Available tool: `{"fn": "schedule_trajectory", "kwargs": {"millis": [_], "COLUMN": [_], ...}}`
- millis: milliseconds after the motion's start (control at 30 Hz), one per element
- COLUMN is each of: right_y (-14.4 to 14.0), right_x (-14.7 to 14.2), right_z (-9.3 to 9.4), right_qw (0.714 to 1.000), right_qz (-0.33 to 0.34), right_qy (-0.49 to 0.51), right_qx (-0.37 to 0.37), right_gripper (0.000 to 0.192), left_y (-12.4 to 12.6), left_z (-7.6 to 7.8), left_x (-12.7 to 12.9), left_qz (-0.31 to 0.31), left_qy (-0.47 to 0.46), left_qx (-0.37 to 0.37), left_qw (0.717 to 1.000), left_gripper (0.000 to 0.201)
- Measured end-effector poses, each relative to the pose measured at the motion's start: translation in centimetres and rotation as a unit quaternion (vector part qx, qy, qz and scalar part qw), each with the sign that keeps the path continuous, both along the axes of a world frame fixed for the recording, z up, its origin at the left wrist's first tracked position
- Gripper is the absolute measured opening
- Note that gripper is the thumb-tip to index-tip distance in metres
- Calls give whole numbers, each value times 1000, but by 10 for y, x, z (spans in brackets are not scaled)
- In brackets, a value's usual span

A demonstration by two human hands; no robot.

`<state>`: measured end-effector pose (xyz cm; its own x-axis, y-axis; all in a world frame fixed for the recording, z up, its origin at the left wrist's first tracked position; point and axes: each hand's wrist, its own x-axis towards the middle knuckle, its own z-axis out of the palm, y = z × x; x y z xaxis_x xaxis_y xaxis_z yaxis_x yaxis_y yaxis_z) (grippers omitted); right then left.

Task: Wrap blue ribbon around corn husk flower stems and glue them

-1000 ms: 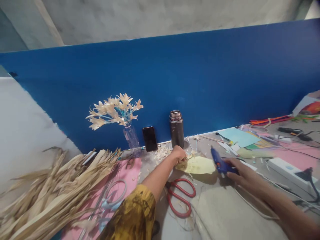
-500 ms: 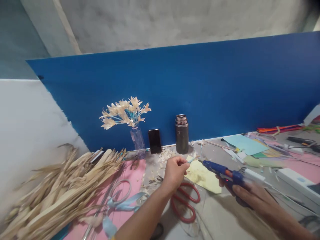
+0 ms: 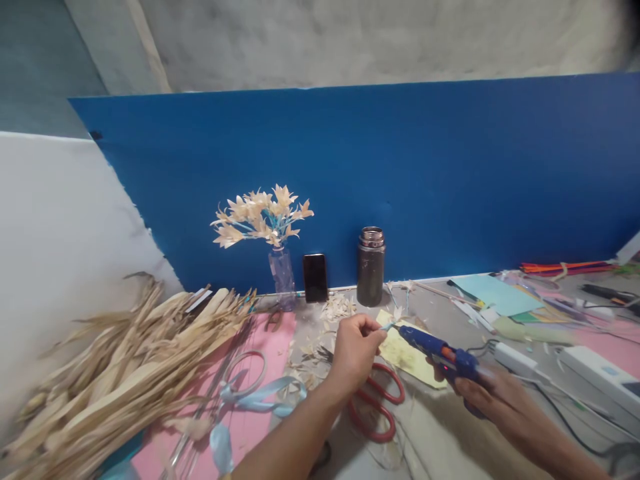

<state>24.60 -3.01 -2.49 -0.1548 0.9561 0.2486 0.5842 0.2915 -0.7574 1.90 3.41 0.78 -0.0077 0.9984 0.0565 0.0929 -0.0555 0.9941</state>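
Glue gun point(image 3: 440, 350), blue with an orange trigger area, sits in the right hand point(image 3: 493, 393), fingers wrapped tight around the handle, nozzle aimed left at a small pale flower piece point(image 3: 393, 323) on a thin light-blue stem. Left hand point(image 3: 353, 350) pinches that stem between thumb and fingertips, holding it above the table just off the nozzle tip; whether tip and piece touch cannot be told. Both hang over a yellow paper sheet point(image 3: 413, 357) lying flat on the grey table point(image 3: 450, 440).

Judged step: gluing, with the piece presented to the nozzle. The next move would call for a steady pinch, a small dose at the joint, and fingertips kept clear of the hot tip.

Surroundings, working outward: red-handled scissors point(image 3: 377, 407) lie beneath the left wrist, partly under the yellow sheet's near edge. A light-blue ribbon point(image 3: 260, 400) curls over a pink sheet point(image 3: 250, 427) to the left, beside clear-handled scissors point(image 3: 240, 373). A heap of dried husk strips point(image 3: 110, 380) fills the left of the table. Against the blue back panel point(image 3: 400, 180) stand a clear bottle vase point(image 3: 283, 273) of finished pale flowers, a dark phone point(image 3: 316, 277) leaning upright, and a dark metal flask point(image 3: 371, 267). At the right lie a white power strip point(image 3: 597, 370) and coloured paper point(image 3: 495, 293).
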Motion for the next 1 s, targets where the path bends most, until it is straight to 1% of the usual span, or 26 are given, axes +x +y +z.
{"fn": "schedule_trajectory", "kwargs": {"millis": [267,400,633,767,900,1000], "right_y": [3,3,3,2,3,5], "right_x": [0,-1,3,0,-2,-1], "right_z": [2,3,2,4,4,2], "right_qw": [999,1000,998,999,999,999], "right_qz": [21,24,48,33,34,29], "right_qy": [-31,-14,4,-2,-13,-22], "right_qx": [0,2,-31,-19,3,3], "right_gripper": [48,45,46,48,46,47], "left_y": [1,3,4,4,4,5], "left_z": [-5,-9,-12,-13,-13,-13], "left_x": [-2,-3,-1,-2,-2,-2], "left_qz": [-1,-7,-18,-21,-21,-22], "left_qy": [-11,-23,-38,-45,-49,-55], "left_qx": [-28,-47,-70,-78,-84,-93], "left_qw": [1000,999,997,996,995,994], "left_gripper": [12,13,13,15,17,17]}}
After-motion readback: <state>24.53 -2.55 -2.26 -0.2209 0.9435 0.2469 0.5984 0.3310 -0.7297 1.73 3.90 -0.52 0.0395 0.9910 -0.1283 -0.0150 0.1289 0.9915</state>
